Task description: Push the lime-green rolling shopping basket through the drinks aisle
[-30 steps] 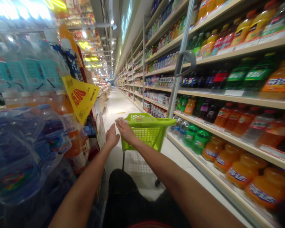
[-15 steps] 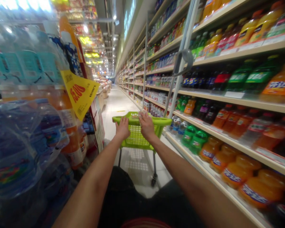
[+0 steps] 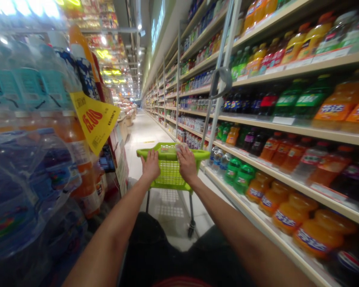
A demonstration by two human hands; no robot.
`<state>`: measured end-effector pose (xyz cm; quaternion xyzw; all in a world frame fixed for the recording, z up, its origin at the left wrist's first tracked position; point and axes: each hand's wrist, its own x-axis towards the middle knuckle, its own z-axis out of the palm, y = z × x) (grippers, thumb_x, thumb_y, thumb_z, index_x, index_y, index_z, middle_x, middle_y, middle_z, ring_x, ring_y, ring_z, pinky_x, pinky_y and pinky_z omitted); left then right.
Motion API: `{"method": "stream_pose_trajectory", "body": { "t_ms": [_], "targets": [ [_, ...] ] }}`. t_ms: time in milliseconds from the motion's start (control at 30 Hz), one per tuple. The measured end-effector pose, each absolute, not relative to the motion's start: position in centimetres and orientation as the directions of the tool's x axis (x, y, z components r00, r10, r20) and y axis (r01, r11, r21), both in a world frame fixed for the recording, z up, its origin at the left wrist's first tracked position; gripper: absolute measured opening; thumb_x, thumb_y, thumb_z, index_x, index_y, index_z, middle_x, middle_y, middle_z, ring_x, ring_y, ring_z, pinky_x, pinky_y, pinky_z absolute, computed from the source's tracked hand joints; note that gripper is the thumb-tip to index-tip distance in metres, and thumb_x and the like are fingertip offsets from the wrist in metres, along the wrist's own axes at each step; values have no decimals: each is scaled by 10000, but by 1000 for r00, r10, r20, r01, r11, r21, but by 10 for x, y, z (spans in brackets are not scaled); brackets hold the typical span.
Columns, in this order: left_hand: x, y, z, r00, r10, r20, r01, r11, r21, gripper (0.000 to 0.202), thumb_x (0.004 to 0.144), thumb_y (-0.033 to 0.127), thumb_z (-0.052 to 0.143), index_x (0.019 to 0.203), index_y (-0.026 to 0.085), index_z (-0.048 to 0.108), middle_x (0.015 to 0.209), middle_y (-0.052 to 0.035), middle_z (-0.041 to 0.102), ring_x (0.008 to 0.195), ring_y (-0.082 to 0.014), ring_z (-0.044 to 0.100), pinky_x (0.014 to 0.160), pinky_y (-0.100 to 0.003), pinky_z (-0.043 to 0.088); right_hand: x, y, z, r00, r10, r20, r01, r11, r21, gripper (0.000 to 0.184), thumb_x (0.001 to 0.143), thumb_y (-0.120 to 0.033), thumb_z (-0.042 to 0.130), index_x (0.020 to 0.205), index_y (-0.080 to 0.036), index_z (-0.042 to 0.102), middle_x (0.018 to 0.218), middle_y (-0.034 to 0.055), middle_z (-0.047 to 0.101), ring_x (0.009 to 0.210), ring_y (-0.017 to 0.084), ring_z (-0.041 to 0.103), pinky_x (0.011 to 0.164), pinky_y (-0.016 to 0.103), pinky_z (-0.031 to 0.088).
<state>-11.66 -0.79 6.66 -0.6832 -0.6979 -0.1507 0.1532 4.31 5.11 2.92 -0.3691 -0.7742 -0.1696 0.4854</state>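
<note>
A green shopping cart [image 3: 170,173] stands right in front of me, its handle bar [image 3: 169,150] running across toward my body. My left hand [image 3: 151,165] grips the left part of the bar, with fingers over the top. On the right part, my right hand [image 3: 187,162] presses a crumpled white wipe [image 3: 179,149] against the bar; most of the wipe is hidden under the fingers. The wipe could be paper or cloth; I cannot tell.
Shelves of bottled drinks [image 3: 305,239] line my right side, close to the cart. At left rise stacked wrapped bottles [image 3: 14,199] with a yellow price sign [image 3: 95,121] jutting out. The tiled aisle floor [image 3: 146,127] stretches ahead. A grey metal pole [image 3: 208,119] stands by the shelves.
My right hand has slid a little to the right along the handle bar with the white wipe. My left hand stays on the bar. The view has shifted slightly.
</note>
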Motion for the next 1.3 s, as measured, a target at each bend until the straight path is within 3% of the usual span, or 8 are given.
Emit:
{"method": "stream_pose_trajectory", "body": {
  "t_ms": [233, 467, 800, 1100, 1300],
  "targets": [
    [-92, -10, 65, 75, 907, 414, 997, -68, -31, 714, 729, 107, 396, 1409, 134, 181, 1508, -72, 117, 1378, -242, 104, 1070, -593, 103, 22, 42, 28, -364, 405, 839, 698, 715, -42, 430, 832, -51, 338, 1205, -134, 535, 1333, 110, 474, 1336, 230, 253, 1059, 474, 248],
    [-87, -8, 64, 31, 902, 431, 999, -21, -29, 740, 695, 128, 424, 1401, 104, 202, 1503, -86, 132, 1374, -242, 122, 1071, -587, 111, 82, 58, 22, -143, 430, 891, 803, 577, -150, 440, 798, -34, 352, 1181, -129, 547, 1344, 131, 455, 1346, 225, 217, 1045, 481, 263],
    [-65, -4, 62, 136, 886, 442, 990, -107, -90, 703, 717, 129, 399, 1397, 120, 220, 1493, -92, 186, 1372, -235, 135, 1068, -585, 119, 73, 52, 17, -275, 406, 872, 789, 614, -37, 419, 807, -39, 351, 1150, -132, 572, 1329, 115, 476, 1336, 225, 243, 1048, 461, 263],
    [-61, -6, 67, 104, 885, 454, 994, -82, -67, 679, 709, 123, 401, 1376, 97, 273, 1474, -117, 240, 1360, -249, 181, 1071, -586, 118, 143, 75, 24, -4, 473, 881, 847, 469, -249, 422, 766, -47, 370, 1122, -109, 588, 1299, 137, 496, 1282, 235, 343, 1020, 457, 332],
    [-47, -6, 61, 139, 876, 462, 990, -105, -99, 687, 723, 148, 403, 1390, 111, 243, 1491, -106, 189, 1371, -249, 139, 1074, -575, 117, 92, 58, 19, -195, 422, 886, 775, 620, -125, 468, 762, -29, 361, 1176, -134, 552, 1340, 102, 463, 1343, 215, 230, 1059, 466, 282]
  ]
}}
